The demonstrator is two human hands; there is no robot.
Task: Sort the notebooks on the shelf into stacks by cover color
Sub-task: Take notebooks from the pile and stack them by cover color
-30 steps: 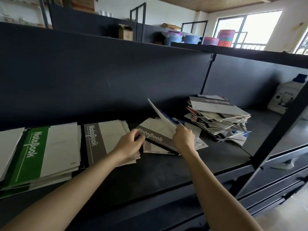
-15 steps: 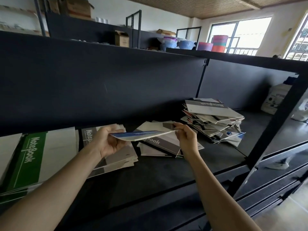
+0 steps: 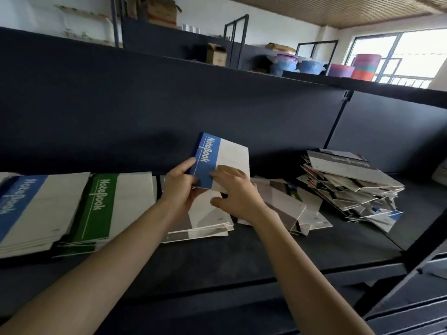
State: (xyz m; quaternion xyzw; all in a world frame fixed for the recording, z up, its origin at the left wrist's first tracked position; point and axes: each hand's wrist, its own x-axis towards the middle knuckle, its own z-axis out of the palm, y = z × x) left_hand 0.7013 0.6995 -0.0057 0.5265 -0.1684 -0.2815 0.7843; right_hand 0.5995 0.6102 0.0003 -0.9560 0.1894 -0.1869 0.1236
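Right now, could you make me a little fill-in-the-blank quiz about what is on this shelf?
The left hand and right hand hold a notebook with a ____ band.
The second stack from the left, beside the blue stack, has a ____ band.
The messy pile lies to the ____ of both hands.
Missing words: blue; green; right.

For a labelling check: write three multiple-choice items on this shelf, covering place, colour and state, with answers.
1. The green stack lies: A) between the blue stack and grey stack; B) on the top shelf; C) on the floor.
2. Band on the held notebook: A) red; B) blue; C) green.
3. That notebook is: A) flat on the shelf; B) open; C) raised, closed.
Answers: A, blue lies left, grey right; B, the band shows blue; C, left hand and right hand hold it up.
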